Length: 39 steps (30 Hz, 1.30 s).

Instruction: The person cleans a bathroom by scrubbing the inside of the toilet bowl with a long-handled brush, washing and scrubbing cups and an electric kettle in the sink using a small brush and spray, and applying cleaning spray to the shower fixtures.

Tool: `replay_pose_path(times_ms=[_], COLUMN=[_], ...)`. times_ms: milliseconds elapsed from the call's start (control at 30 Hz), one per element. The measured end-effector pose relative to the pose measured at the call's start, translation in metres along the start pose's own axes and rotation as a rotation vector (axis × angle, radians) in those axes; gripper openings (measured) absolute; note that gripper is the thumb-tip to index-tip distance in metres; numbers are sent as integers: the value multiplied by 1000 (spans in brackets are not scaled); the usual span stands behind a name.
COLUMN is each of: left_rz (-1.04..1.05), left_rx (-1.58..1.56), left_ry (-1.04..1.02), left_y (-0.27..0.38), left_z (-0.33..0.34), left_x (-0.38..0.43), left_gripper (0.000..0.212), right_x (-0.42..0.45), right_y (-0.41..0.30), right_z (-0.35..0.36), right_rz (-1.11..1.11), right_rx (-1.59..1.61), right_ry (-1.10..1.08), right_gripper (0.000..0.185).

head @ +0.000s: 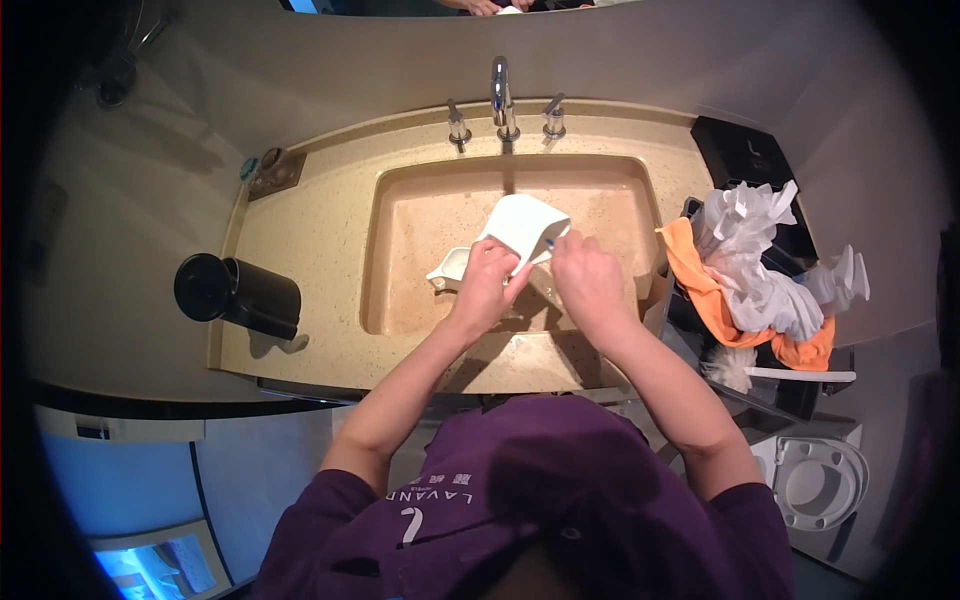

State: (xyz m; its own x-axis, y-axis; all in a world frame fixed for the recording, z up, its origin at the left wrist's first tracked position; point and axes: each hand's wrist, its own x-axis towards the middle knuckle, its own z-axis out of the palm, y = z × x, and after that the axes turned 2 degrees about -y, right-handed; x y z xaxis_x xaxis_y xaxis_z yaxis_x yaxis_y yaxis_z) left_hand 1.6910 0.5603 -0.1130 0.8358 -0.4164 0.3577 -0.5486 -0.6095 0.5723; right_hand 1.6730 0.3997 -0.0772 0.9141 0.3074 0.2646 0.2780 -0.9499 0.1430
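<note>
My left hand (pixel 489 286) grips a white plastic container (pixel 521 217) above the basin, tilted so that its mouth faces right. At that mouth, my right hand (pixel 589 281) is closed around a small implement, of which only a bit of blue (pixel 550 244) shows; its kind is hidden by the fingers. A second white piece (pixel 452 264), shallow and with a small looped end, lies in the sink (pixel 409 300) left of my left hand, partly covered by it. Drops of water wet the sink floor.
Behind the sink stand a chrome faucet (pixel 501 97) and two lever handles (pixel 458 124) (pixel 554 118). A black canister with a round open lid (pixel 262 296) is on the left counter. At right, a caddy (pixel 806 394) holds an orange cloth (pixel 697 281), crumpled white plastic (pixel 757 277) and spray bottles (pixel 840 281).
</note>
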Motion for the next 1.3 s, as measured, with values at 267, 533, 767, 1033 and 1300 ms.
replay_pose_path(times_ms=[267,533,767,1033,1300], left_rz=[-24,27,-44,-494,-462], left_rx=[10,76,-88,-576,-610], left_ry=[73,24,143,-523,-193], left_y=[-10,4,1,-39,-95], left_z=[-5,11,-8,-55,-74], left_x=[-5,-11,-18,5,16], left_gripper=[20,23,20,28,33], right_x=[-16,-18,-16,1,-14], right_y=[54,21,53,34,23], right_z=[7,25,4,2,38], right_rz=[-66,-209,-208,-547,147], right_rx=[155,477,224,208,1051], right_ry=[-76,-191,-188,370,-145], right_gripper=[33,16,23,38,24])
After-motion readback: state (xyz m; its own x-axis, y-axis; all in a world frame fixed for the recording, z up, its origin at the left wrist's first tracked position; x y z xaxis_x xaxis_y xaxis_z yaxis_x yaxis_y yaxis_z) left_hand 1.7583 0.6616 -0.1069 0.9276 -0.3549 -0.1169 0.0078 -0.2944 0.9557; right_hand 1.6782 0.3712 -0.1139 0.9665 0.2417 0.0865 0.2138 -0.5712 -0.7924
